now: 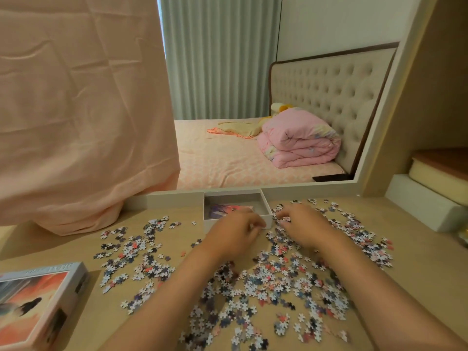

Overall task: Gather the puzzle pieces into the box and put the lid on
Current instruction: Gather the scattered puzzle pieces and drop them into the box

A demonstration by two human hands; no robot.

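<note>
Well to the left of the left hand, at the near table edge, the lid (38, 300) lies picture side up and is not needed yet. Between it and the left hand a loose scatter of puzzle pieces (152, 269) is spread over the table (76, 244). The bulk of them lies under and to the right of both forearms.

The box (266, 204) stands open just beyond the left hand, with a printed sheet (222, 209) on its floor and few pieces, if any, inside. The task is judged to be near its start.

The left hand (235, 234) is held at the box's near right corner with its fingers curled. Whether pieces are pinched in them cannot be told. The right hand (304, 226) is laid on the pieces just to the right of the box, fingers bent down onto them. Whether anything is grasped underneath cannot be told either.

The step is best done by raking, not picking. Pieces should be swept into a heap between the two hands, cupped from both sides and lifted over the low wall. The box should be steadied, as it looks light. The far scatter beyond the right hand should be drawn inward first, so that nothing is pushed off the table.
</note>
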